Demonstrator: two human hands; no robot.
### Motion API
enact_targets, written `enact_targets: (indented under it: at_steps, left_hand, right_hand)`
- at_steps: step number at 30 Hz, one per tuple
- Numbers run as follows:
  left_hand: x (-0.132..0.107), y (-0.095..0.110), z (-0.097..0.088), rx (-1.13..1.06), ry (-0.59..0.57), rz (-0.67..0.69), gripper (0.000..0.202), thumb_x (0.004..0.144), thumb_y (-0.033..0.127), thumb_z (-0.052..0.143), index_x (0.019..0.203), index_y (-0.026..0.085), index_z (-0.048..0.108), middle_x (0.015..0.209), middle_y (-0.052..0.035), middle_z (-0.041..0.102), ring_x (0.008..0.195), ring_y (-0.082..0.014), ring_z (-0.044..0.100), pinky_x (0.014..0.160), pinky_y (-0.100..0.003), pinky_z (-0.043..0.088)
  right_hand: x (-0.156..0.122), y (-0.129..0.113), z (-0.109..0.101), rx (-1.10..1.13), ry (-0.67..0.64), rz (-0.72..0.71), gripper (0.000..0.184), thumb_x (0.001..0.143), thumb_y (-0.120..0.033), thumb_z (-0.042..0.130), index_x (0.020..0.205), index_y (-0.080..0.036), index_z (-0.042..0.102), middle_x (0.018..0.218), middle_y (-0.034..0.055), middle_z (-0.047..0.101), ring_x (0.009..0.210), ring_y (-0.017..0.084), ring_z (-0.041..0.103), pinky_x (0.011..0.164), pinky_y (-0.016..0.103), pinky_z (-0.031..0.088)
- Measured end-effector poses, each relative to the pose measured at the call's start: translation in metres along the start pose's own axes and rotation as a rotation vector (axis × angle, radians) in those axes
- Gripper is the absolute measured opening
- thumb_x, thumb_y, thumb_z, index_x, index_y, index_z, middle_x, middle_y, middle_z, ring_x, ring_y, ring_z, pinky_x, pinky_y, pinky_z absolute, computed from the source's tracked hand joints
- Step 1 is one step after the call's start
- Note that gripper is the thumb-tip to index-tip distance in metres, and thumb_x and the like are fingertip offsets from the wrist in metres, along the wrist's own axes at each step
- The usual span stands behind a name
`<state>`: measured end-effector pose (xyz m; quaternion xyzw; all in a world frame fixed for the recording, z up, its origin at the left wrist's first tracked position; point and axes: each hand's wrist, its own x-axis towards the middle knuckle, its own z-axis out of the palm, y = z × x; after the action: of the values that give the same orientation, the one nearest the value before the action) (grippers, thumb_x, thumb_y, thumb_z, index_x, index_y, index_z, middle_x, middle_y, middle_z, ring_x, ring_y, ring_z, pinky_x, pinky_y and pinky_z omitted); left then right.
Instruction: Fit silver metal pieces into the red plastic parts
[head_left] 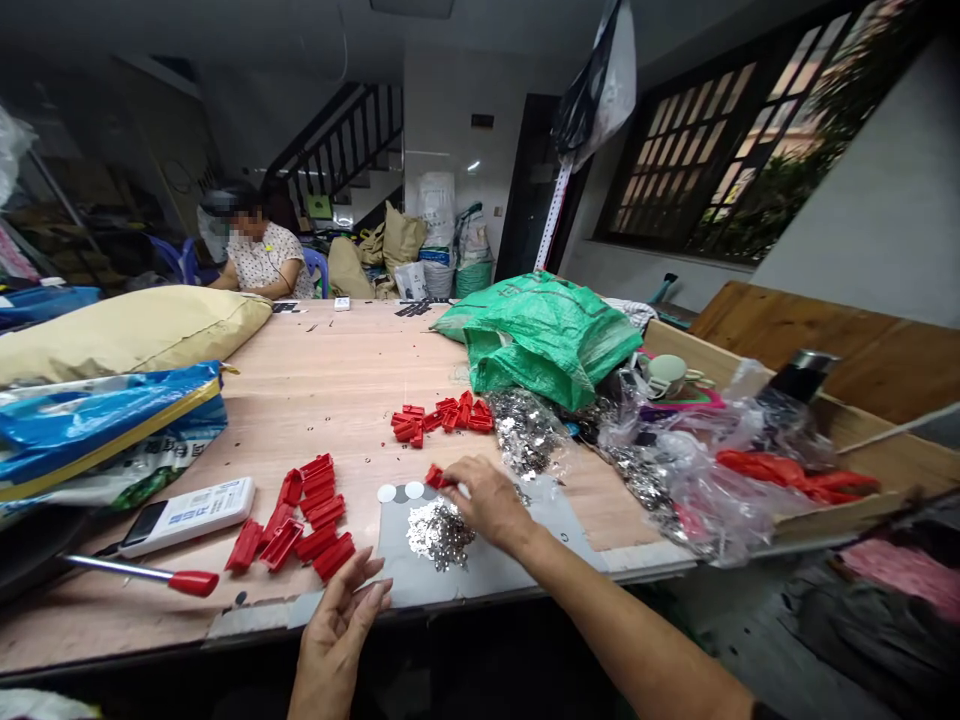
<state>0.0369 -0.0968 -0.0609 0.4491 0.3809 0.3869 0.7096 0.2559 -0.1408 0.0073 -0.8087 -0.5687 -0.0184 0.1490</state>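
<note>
My right hand (pixel 487 500) pinches a small red plastic piece (pixel 435 476) above the grey mat (pixel 517 580). Just below it lies a heap of small shiny metal pieces (pixel 439 532). At the front edge of the table, my left hand (pixel 341 620) has its fingers loosely bent and apart, with nothing visible in them. Beyond its fingertips, several red plastic parts (pixel 318 490), shaped like little trough-like housings, lie in a group. Another cluster of red parts (pixel 450 415) sits farther back. Two white discs (pixel 415 490) are by the mat's far edge.
A green woven sack (pixel 547 335) and clear bags of metal pieces (pixel 525 435) stand right of centre. On the left are a white box-shaped device (pixel 191 515), a red-handled lever (pixel 193 582) and blue-and-yellow packaging (pixel 112 420). Another person (pixel 262 255) sits across the table.
</note>
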Motion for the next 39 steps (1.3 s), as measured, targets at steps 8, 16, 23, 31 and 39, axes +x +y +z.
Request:
enact_targets:
  at_steps: [8,16,23,31,39]
  left_hand:
    - [-0.018,-0.002,0.017,-0.019,-0.166,-0.013,0.069,0.061,0.036,0.079,0.124,0.025,0.055,0.119,-0.0092,0.065,0.113,-0.0306,0.059,0.094,-0.037,0.049]
    - [-0.033,-0.006,0.021,0.238,-0.148,0.32,0.033,0.064,0.03,0.076,0.096,0.026,0.074,0.122,-0.0122,0.062,0.123,-0.0359,0.049,0.11,-0.043,0.031]
    - [-0.028,0.004,0.014,0.233,-0.186,0.084,0.051,0.057,0.035,0.082,0.105,0.023,0.07,0.11,-0.0113,0.069,0.104,-0.0337,0.062,0.095,-0.039,0.048]
    - [-0.019,0.011,0.006,-0.163,-0.141,-0.302,0.051,0.069,0.045,0.071,0.109,0.013,0.066,0.106,-0.0137,0.071,0.094,-0.0278,0.068,0.074,-0.031,0.055]
    - [-0.012,0.009,0.007,-0.162,-0.089,-0.397,0.079,0.068,0.055,0.069,0.134,0.021,0.043,0.088,-0.0109,0.074,0.087,-0.0291,0.071,0.062,-0.03,0.056]
  right_hand:
    - [-0.066,-0.062,0.025,0.924,-0.171,0.019,0.018,0.083,-0.028,0.061,0.068,-0.017,0.06,0.061,-0.0047,0.054,0.058,0.009,0.046,0.057,0.021,0.034]
    - [-0.082,-0.055,0.03,1.459,-0.307,0.162,0.036,0.076,-0.044,0.066,0.062,-0.015,0.052,0.059,-0.0049,0.044,0.058,0.008,0.036,0.055,0.021,0.03]
    - [-0.091,-0.018,0.017,1.167,-0.26,0.225,0.024,0.083,-0.038,0.059,0.091,-0.017,0.065,0.076,0.0001,0.064,0.07,0.014,0.056,0.066,0.025,0.042]
    - [-0.084,0.07,0.018,0.254,0.059,0.367,0.018,0.085,-0.021,0.048,0.096,-0.022,0.063,0.098,0.0033,0.068,0.088,0.019,0.062,0.077,0.029,0.045]
    - [-0.068,0.071,0.023,0.189,0.036,0.345,0.017,0.085,-0.02,0.051,0.097,-0.024,0.062,0.099,0.0012,0.066,0.087,0.017,0.061,0.075,0.026,0.043]
